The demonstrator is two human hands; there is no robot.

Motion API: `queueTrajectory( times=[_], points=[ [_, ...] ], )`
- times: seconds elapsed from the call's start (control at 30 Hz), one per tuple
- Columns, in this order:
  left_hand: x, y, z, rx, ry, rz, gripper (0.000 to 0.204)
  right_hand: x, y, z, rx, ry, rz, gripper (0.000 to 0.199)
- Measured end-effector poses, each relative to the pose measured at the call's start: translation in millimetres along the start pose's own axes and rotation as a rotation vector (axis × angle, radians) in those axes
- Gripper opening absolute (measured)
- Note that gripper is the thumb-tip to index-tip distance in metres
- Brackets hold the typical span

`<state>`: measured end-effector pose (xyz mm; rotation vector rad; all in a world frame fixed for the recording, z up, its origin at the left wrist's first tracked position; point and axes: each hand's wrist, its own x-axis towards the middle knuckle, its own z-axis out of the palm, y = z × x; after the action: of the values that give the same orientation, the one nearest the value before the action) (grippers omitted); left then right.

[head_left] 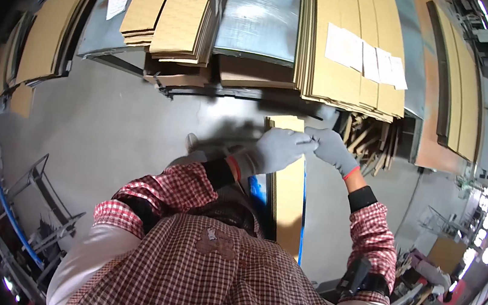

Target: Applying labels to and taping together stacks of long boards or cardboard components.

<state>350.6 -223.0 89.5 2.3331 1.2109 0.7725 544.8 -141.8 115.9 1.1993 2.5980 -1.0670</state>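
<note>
Your left hand [278, 149] and right hand [333, 148], both in grey gloves, meet fingertip to fingertip out in front of you, just above the top edge of a stack of cardboard sheets [288, 188]. That stack stands on edge between your forearms, leaning in toward your chest, with a blue strap [303, 211] running down its right side and a blue patch showing at its left. Both hands are curled narrow, fingers pinched together where they meet. You can't tell from here whether they pinch the strap end, a sheet corner, or only each other; whatever sits between the fingertips is too small to make out.

The lower end of the stack is hidden behind your checked apron [211, 270], and your left forearm covers part of its upper left corner.

Ahead of you, on the grey floor [106, 129], more cardboard is stored upright in rows: a big bundle [355, 44] with white paper labels [365, 57] stuck on it just beyond your hands, smaller tan bundles [174, 22] to the left, and grey sheets [261, 14] between them. Loose offcuts [370, 143] poke out under the big bundle, right beside your right hand. A metal cart frame [31, 199] stands at the lower left, bent by the lens.
</note>
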Motion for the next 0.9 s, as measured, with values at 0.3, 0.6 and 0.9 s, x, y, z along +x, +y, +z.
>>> queueTrajectory(
  times=[0.3, 0.6, 0.9],
  points=[
    [50, -2, -19, 0.116, -0.486, 0.336, 0.025, -109, 76, 91, 0.741, 0.371, 0.689, 0.019],
    [73, 4, -73, 0.358, -1.028, 0.774, 0.067, -313, -236, 307, 1.891, 0.794, 0.471, 0.053],
    [-69, 9, -134, -0.315, -1.587, 0.417, 0.069, -292, -260, 422, 1.832, 2.344, 0.219, 0.066]
  ],
)
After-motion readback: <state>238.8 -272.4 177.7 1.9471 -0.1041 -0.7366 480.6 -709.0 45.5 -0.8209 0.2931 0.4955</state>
